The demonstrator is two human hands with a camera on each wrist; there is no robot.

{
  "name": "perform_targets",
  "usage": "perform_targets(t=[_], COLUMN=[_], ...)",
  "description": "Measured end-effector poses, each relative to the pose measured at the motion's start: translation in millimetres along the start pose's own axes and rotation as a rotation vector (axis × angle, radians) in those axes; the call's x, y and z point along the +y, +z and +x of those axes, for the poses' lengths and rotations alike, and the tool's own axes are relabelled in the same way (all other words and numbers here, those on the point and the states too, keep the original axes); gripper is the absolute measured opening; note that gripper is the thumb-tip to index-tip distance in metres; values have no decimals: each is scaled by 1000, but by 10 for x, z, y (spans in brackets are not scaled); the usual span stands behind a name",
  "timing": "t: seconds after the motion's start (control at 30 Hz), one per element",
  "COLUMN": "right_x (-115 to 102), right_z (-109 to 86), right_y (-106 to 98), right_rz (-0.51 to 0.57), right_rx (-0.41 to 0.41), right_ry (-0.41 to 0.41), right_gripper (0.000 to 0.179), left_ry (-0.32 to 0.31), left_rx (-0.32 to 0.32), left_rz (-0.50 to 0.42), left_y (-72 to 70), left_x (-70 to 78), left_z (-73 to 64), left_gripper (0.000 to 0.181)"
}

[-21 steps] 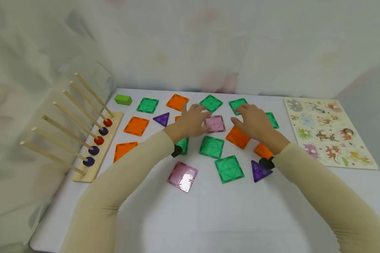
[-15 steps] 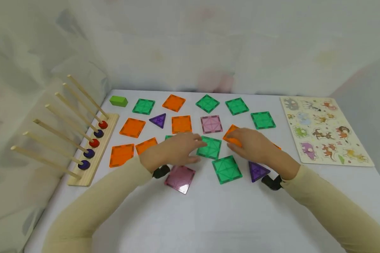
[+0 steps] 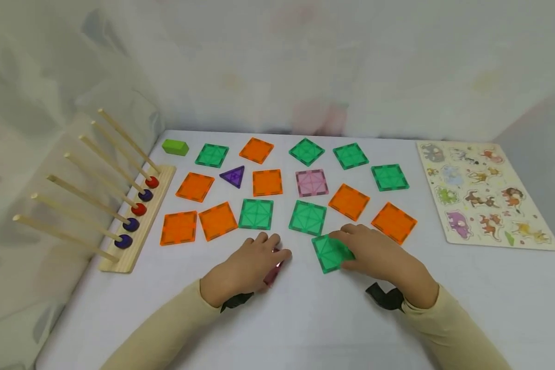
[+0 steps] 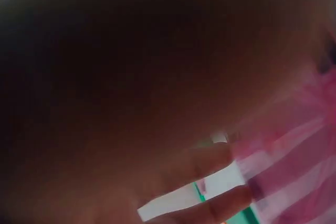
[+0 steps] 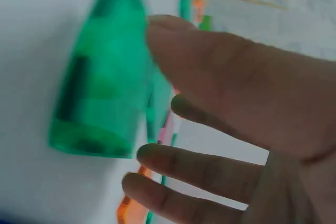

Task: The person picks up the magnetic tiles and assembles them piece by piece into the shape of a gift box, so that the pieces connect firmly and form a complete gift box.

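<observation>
Handling concerns two tiles at the near side of the spread. The pink translucent plastic square tile (image 3: 273,273) is largely hidden beneath the left hand (image 3: 247,266); this grip appears to pinch it, though whether it is clear of the white table (image 3: 314,324) cannot be told. The green translucent plastic square tile (image 3: 326,254) lies to its right, partly under the right hand (image 3: 383,255); this grip is released, fingers extended, thumb at the tile's edge, contact uncertain. For a sound hold, set thumb and fingers on opposing edges, tighten evenly, and avoid nudging the orange plastic square tile (image 3: 394,222) near the right fingers. Farther out are the pale wooden peg rack (image 3: 119,265), left, and the cream animal puzzle board (image 3: 527,211), right.
</observation>
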State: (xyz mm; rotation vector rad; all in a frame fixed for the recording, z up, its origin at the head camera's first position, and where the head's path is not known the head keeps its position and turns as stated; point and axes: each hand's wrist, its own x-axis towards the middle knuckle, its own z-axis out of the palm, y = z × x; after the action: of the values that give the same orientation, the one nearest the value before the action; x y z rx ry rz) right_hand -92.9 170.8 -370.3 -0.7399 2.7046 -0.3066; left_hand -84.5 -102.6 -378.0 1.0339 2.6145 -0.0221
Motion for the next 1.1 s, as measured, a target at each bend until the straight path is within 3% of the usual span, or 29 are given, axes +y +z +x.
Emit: perform_targets(t=[0.23, 0.5, 0.93, 1.1], right_x=[44, 59, -64, -120], right_z=[49, 94, 99, 104], right_y=[105, 175, 215, 263], right_rz=[-94, -161, -230, -267], right_rx=[9, 18, 26, 70], right_ry=[39, 51, 86, 45], right_gripper=[78, 78, 79, 79], left_ry=[-4, -3, -7, -11], left_rx=[16, 84, 219, 249], left_rz=[4, -6, -57, -77], left_y=[59, 147, 194, 209], left_x=[-10, 51, 49, 65], left_z=[86, 199, 314, 337], left_gripper=[78, 83, 61, 55])
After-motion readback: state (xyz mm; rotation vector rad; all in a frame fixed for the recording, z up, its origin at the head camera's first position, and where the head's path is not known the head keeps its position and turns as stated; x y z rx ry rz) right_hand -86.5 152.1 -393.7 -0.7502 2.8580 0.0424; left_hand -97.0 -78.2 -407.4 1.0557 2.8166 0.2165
